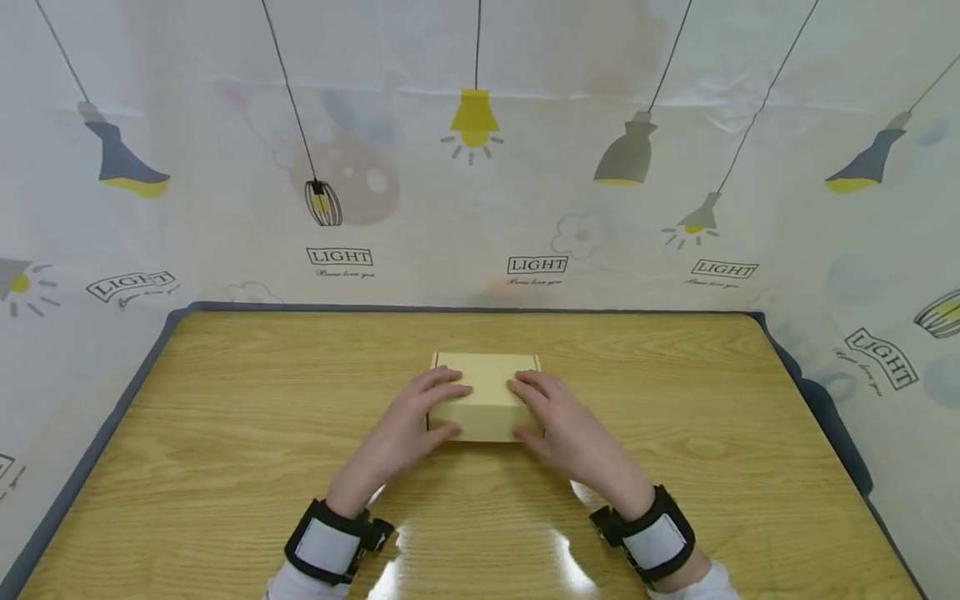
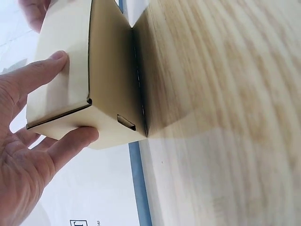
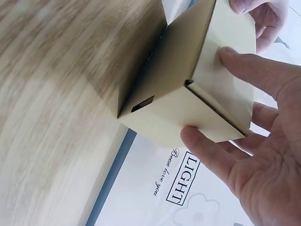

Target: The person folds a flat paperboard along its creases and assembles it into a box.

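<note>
A closed, plain cardboard box [image 1: 487,379] lies between two hands near the middle of the wooden table. My left hand [image 1: 408,417] grips its left end, fingers over the top and thumb at the front. In mirror fashion, my right hand [image 1: 567,421] holds the right end. The left wrist view shows fingertips pressing two adjoining faces, close to a small cut slot [image 2: 126,123]. A matching slot [image 3: 143,103] appears in the right wrist view, where one long edge of the box meets the tabletop. The outer fingers of both hands are partly hidden behind the box.
The wooden table [image 1: 247,400] has a dark grey-blue border [image 1: 480,308] along its back and sides. Behind it hangs a pale wall covering [image 1: 420,167] printed with lamps and lettering. Black bands [image 1: 327,542] with light patches circle both wrists.
</note>
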`<act>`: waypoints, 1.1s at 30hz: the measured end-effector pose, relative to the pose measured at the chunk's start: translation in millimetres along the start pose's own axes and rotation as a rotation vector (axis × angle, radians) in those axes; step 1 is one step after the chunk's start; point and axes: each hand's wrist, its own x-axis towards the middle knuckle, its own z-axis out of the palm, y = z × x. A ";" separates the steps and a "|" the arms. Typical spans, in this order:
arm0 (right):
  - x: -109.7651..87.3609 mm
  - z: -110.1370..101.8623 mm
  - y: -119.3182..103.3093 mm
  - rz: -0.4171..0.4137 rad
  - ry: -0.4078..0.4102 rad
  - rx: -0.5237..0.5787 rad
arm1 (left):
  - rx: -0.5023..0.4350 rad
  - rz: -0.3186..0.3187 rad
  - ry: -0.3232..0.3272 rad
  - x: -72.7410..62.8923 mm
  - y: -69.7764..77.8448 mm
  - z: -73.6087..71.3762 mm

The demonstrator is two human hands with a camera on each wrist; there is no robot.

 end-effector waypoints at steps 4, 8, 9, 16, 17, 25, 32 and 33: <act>1.6 1.0 -1.9 -0.021 0.008 -0.010 | 0.009 -0.008 0.012 -0.4 -2.3 1.4; 2.8 3.2 -2.3 -0.038 0.007 -0.011 | 0.018 -0.019 0.022 -1.5 -4.2 2.7; 3.1 3.9 -2.3 -0.040 0.005 -0.008 | 0.021 -0.020 0.024 -1.9 -4.8 3.1; 5.8 10.1 0.9 -0.060 0.012 0.003 | 0.043 -0.012 0.032 -3.7 -10.3 7.4; 5.9 10.7 1.6 -0.062 0.013 0.000 | 0.049 -0.008 0.034 -3.8 -11.0 8.2; 2.7 9.7 5.4 -0.039 -0.023 0.006 | 0.103 0.012 0.016 -4.0 -9.1 9.2; -1.9 9.0 12.6 -0.028 -0.043 0.004 | 0.171 -0.042 -0.025 -5.3 -2.6 5.3; -2.9 8.2 14.3 -0.020 -0.050 0.001 | 0.183 -0.058 -0.024 -5.8 -2.5 4.1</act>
